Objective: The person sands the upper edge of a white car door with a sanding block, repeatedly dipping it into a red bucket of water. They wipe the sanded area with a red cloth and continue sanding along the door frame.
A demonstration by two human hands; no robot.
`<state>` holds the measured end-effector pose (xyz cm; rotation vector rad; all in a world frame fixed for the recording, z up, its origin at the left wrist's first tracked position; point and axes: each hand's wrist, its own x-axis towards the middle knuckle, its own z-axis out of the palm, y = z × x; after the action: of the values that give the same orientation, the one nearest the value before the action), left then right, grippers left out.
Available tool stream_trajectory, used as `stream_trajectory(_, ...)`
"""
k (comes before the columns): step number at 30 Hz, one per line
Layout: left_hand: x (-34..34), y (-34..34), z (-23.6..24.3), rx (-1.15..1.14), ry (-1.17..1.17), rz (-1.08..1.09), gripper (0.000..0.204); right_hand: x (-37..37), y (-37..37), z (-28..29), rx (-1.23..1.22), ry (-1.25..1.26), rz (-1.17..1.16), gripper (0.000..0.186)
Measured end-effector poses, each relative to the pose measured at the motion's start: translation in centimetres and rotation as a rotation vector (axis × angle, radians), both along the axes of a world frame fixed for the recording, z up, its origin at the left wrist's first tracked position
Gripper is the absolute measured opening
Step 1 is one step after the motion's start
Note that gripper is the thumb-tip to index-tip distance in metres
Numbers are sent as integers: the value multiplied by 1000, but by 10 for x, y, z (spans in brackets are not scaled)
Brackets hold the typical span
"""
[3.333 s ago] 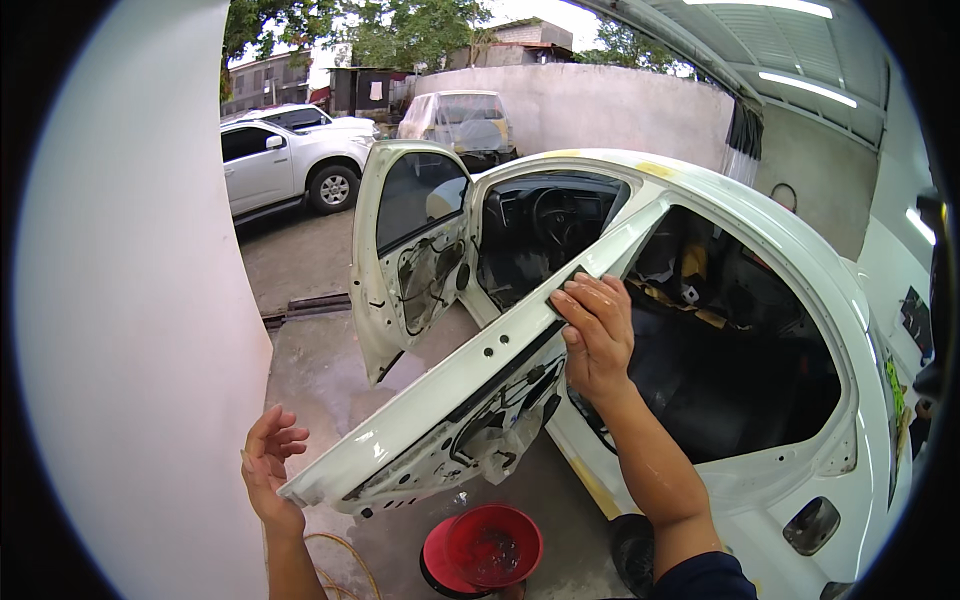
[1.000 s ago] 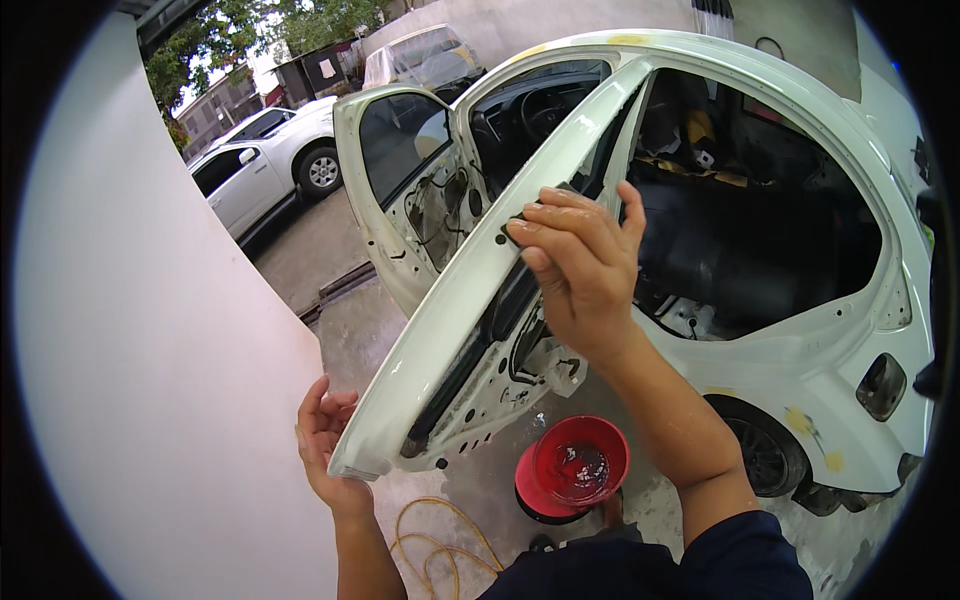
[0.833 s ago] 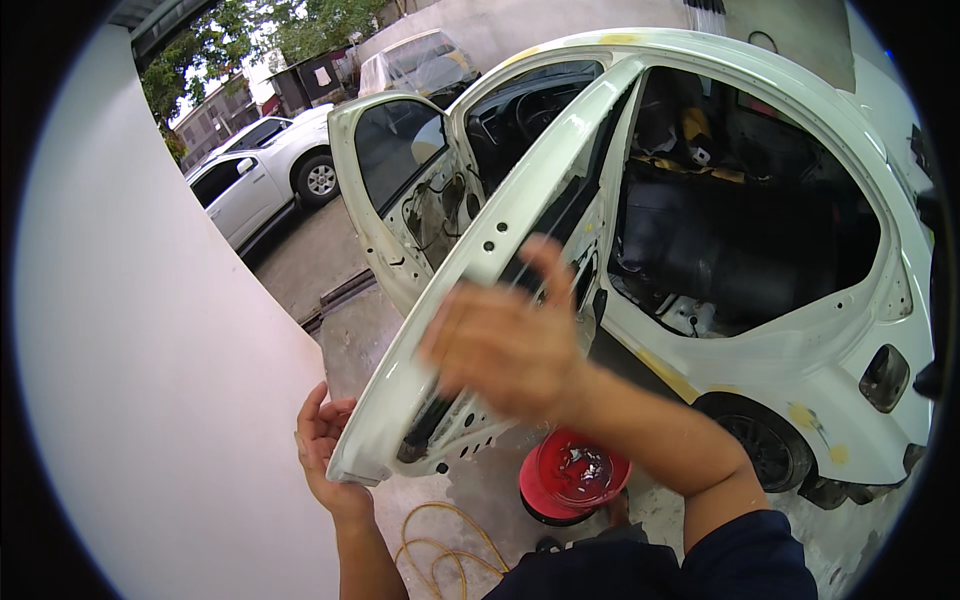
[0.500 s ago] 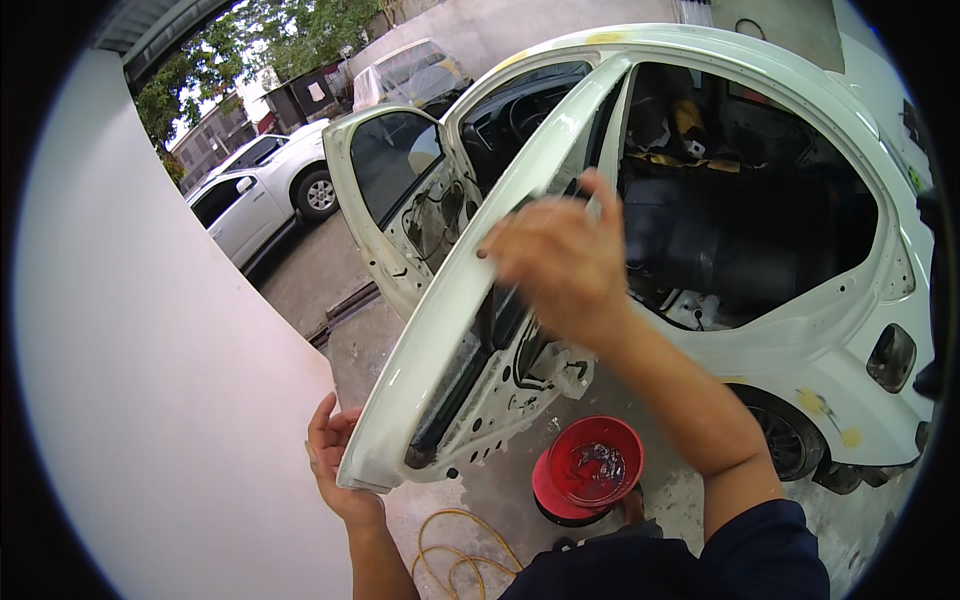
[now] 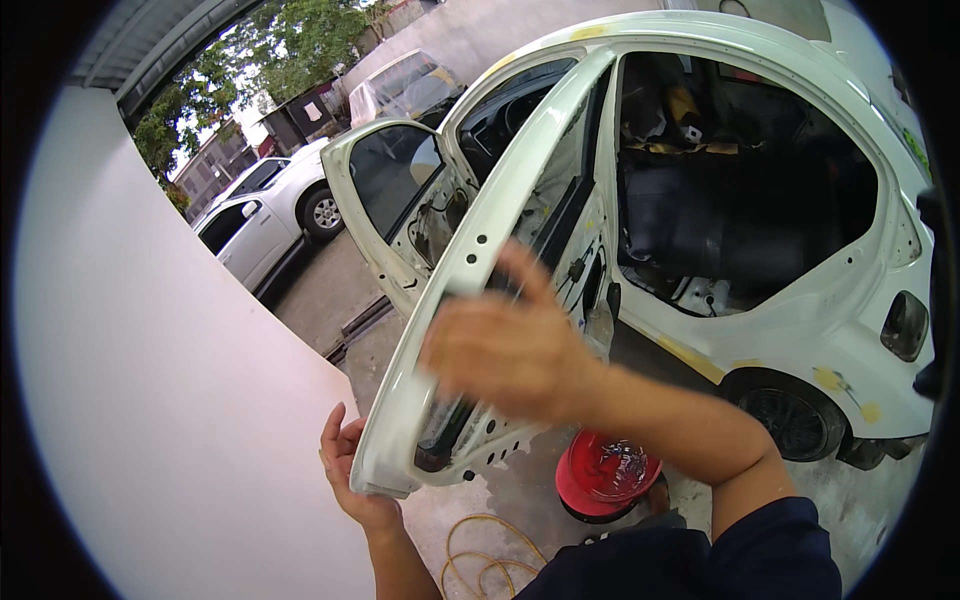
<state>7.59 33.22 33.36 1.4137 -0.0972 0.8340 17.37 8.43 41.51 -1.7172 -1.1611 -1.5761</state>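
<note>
An open white car door [image 5: 455, 270] stands edge-on in front of me, its glass and bare inner panel on the right side. At the door's lower near corner, my left hand [image 5: 362, 478] curls around the edge and steadies it, fingers on the far left side and palm against the corner. My right hand [image 5: 510, 352] is over the middle of the door's edge, smeared by motion. What its fingers hold, if anything, is hidden. Just above it, two dark holes show in the edge.
A red bucket [image 5: 578, 480] with liquid stands on the concrete below the door. Near it lies a yellow hose [image 5: 455, 545]. A white wall [image 5: 180, 380] rises close on the left. The white car body [image 5: 690, 350] with its rear door opening is on the right; another open door [image 5: 345, 190] is beyond.
My right hand has moved down and to the left along the door's edge, uncovering the two holes. My left hand stays at the lower corner. The view has shifted slightly.
</note>
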Motion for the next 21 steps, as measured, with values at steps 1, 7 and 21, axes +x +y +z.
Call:
stream_trajectory(1, 0, 0, 0, 10, -1, -9, 73, 14, -13, 10, 50, 31, -89, 9)
stream_trajectory(7, -1, -1, 1, -19, -7, -37, 71, 9, -5, -5, -60, -40, 75, 14)
stream_trajectory(21, -1, 3, 0, -30, -9, -34, 69, -16, 24, -7, -2, -53, 158, 12)
